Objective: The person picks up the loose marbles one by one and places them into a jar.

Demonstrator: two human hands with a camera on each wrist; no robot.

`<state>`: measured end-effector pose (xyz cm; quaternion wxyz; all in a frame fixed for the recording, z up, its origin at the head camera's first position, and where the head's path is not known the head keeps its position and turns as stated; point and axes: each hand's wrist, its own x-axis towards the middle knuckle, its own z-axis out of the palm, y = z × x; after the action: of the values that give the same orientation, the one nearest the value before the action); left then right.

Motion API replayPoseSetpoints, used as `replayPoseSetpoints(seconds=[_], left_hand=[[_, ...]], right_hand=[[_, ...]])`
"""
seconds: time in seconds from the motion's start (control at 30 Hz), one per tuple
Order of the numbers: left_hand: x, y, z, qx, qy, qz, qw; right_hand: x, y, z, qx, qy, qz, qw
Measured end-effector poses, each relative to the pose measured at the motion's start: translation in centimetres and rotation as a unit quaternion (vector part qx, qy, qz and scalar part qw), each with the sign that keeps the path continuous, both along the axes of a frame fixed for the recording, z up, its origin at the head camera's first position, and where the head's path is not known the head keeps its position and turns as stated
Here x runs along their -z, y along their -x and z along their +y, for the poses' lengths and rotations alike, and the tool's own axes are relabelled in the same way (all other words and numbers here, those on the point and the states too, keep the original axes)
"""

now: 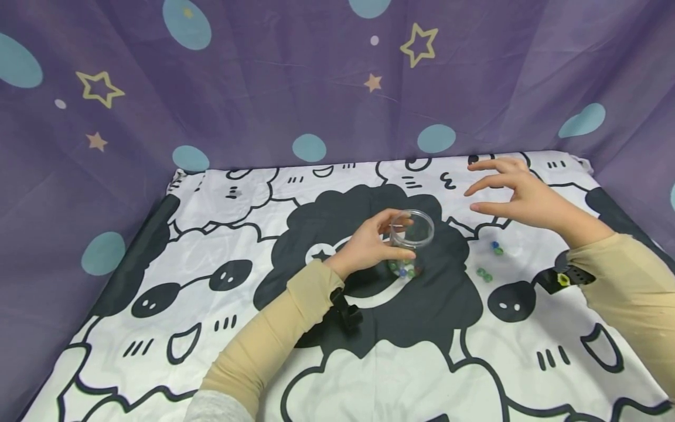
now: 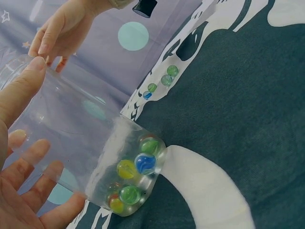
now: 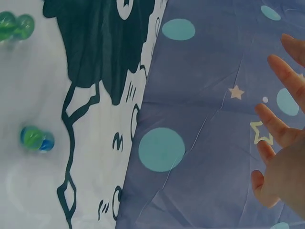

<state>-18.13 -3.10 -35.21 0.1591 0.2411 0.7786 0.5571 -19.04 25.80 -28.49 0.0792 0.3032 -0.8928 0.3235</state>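
Note:
My left hand (image 1: pixel 366 246) holds a clear plastic jar (image 2: pixel 81 138) around its side, thumb on one side and fingers on the other. The jar's round mouth faces up with no lid on it. At its bottom lie several glass marbles (image 2: pixel 145 163) in green, blue, yellow and reddish tones. Over the table's right side my right hand (image 1: pixel 519 196) hangs in the air, fingers spread and nothing in them. Nearer me than that hand, a blue and green marble pair (image 1: pixel 497 248) lies on the cloth. Two green marbles (image 1: pixel 484 275) touch each other close by.
A white tablecloth (image 1: pixel 390 381) with black cartoon faces covers the table. Behind it hangs a purple curtain (image 1: pixel 253 105) with stars and blue dots. Straps with small black devices (image 1: pixel 346 309) sit on both wrists.

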Motion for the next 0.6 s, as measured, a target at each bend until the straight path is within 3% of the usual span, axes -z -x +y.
replayPoseSetpoints(seconds=[0.23,0.6], left_hand=[[0.0,0.0,0.0,-0.001,0.001,0.0,1.0],[0.1,0.1,0.0,0.003,0.0,-0.001,1.0]], right_hand=[[0.5,0.1,0.9,0.02,-0.014,-0.023,0.999],[2.0,0.2,2.4,0.022,-0.036,-0.023,0.999]])
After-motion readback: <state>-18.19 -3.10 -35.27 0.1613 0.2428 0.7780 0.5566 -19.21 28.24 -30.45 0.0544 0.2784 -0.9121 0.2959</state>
